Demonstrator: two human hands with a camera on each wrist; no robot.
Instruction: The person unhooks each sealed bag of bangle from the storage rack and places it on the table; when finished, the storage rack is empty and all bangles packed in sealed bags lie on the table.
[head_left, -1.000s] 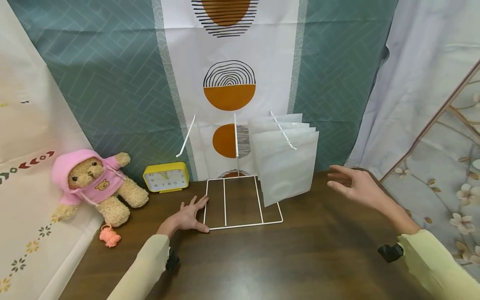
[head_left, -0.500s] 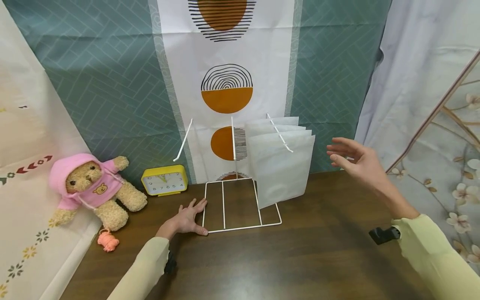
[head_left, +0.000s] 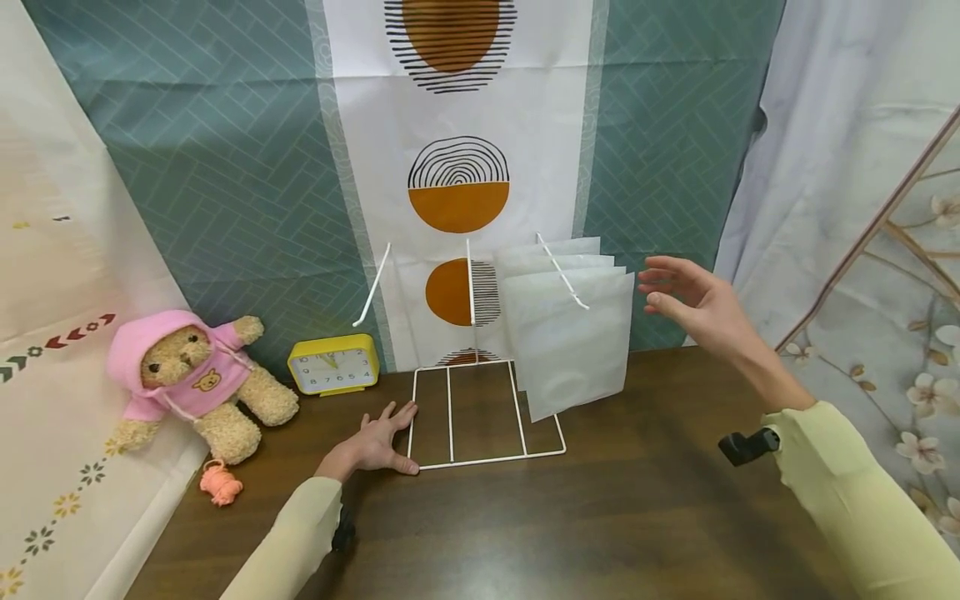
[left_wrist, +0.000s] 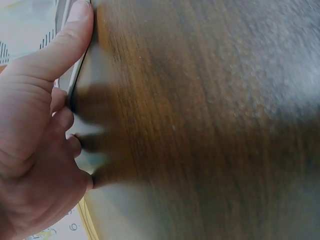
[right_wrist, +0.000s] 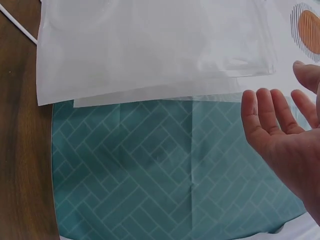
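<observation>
A white wire rack (head_left: 452, 417) stands on the brown table, its base flat and three arms jutting forward above it. Several frosted, translucent bags (head_left: 573, 342) hang at its right arm; how they are fixed there is hard to tell. With fingers spread, my left hand (head_left: 378, 442) rests on the table against the left side of the rack's base, thumb at the front corner. The left wrist view shows that hand (left_wrist: 35, 130) low over the wood. Just right of the bags, my right hand (head_left: 697, 304) is in the air with loosely bent fingers, holding nothing and apart from them.
A yellow clock (head_left: 333, 364) stands left of the rack. Beyond it sits a teddy bear in a pink hoodie (head_left: 198, 375), with a small coral bundle of yarn (head_left: 221, 483) at its feet. A patterned curtain (head_left: 457, 108) hangs behind; floral fabric (head_left: 892, 358) borders the right.
My right hand has risen and come left, closer to the bags. The front bag has swung slightly. My left hand stays at the rack's base. The head view has shifted a little.
</observation>
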